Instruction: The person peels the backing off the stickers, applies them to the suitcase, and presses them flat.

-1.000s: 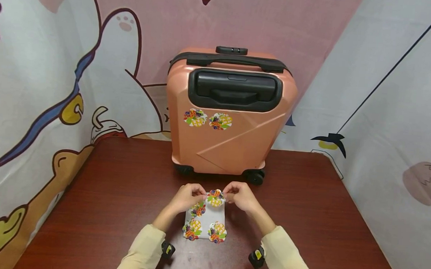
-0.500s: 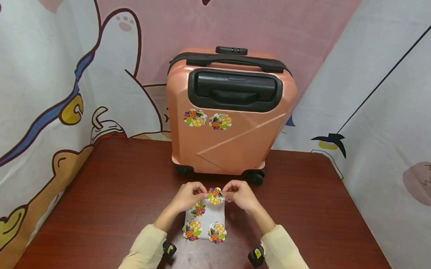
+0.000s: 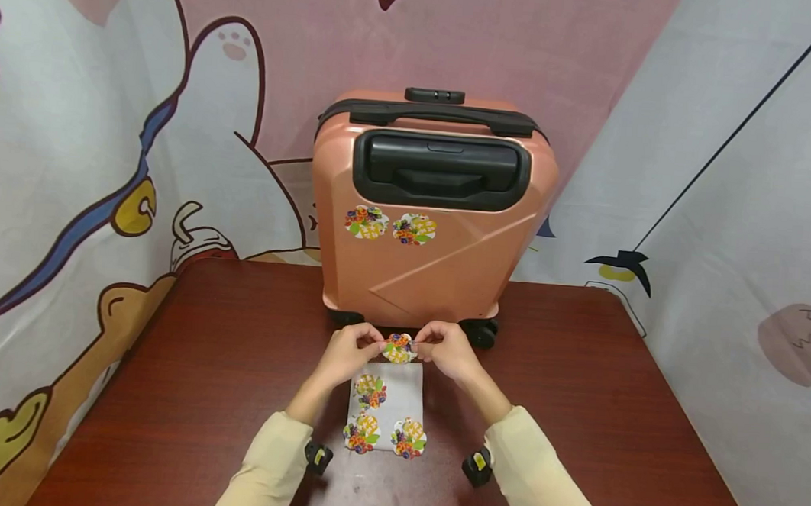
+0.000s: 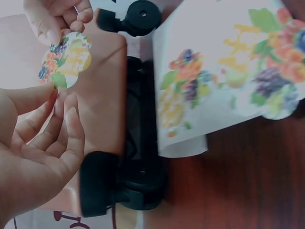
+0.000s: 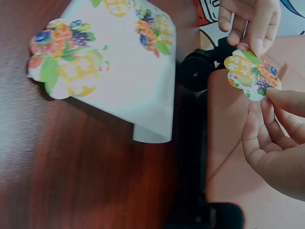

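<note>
A scalloped fruit-print sticker [image 3: 400, 348] is off its backing and stretched between my two hands. My left hand [image 3: 347, 355] pinches its left edge between thumb and fingertips, while my right hand [image 3: 451, 352] pinches the right edge. In both wrist views the sticker [image 4: 66, 59] shows its printed side, apart from the suitcase. Just below the hands lies a white backing sheet [image 3: 403, 394] with three similar stickers [image 3: 409, 438]; one end curls under in the right wrist view. Behind stands an orange hard-shell suitcase [image 3: 431, 281] bearing two fruit stickers [image 3: 415, 228] side by side below its black handle recess.
The suitcase stands on its black wheels [image 3: 478, 333] toward the back of a dark reddish-brown table [image 3: 590, 415]. A cartoon-printed cloth [image 3: 698, 184] hangs behind and at both sides. Black wrist cameras [image 3: 478, 468] sit below the cuffs.
Both hands have lifted the sticker away from the sheet's top right and carried it forward, toward the suitcase. The sheet and its other stickers have stayed in place.
</note>
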A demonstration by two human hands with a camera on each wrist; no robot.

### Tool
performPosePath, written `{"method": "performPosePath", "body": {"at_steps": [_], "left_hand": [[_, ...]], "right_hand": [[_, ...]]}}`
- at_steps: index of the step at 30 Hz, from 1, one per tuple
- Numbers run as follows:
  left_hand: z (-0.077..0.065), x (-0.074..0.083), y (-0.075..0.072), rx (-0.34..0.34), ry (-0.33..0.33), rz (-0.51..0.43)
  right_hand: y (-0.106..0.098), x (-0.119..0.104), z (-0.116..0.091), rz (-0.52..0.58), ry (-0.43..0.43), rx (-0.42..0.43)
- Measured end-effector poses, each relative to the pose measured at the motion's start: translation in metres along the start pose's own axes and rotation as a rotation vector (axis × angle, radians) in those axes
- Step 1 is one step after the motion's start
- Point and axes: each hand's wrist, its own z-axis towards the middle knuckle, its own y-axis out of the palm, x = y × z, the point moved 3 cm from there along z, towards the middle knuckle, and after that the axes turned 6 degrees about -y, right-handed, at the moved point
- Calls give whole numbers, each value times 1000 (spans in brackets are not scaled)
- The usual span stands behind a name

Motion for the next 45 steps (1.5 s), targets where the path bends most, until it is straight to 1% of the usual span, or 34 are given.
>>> {"method": "performPosePath", "body": {"at_steps": [5, 12, 16, 19, 25, 29, 31, 36, 40, 45], "left_hand": [[5, 11, -12, 83, 30, 6], [13, 20, -27, 230, 60, -19], [15, 25, -35, 308, 70, -51], [16, 29, -41, 353, 86, -82], [20, 34, -48, 399, 109, -88], [22, 39, -53, 411, 146, -85], [23, 41, -55, 421, 160, -85], [25, 45, -60, 445, 168, -80], [27, 48, -64, 471, 186, -76], [28, 53, -69, 518, 228, -68]], "right_hand": [[0, -13, 11, -38, -40, 45], [2, -34, 25, -74, -97, 95], [4, -47, 30, -83, -132, 129], [5, -55, 33, -96, -152, 158], [7, -64, 38, -75, -156, 211], [8, -68, 42, -43, -153, 237], [8, -71, 43, -54, -160, 245], [9, -78, 46, -114, -194, 273], [11, -84, 48, -123, -221, 297], [13, -90, 51, -119, -247, 331]]}}
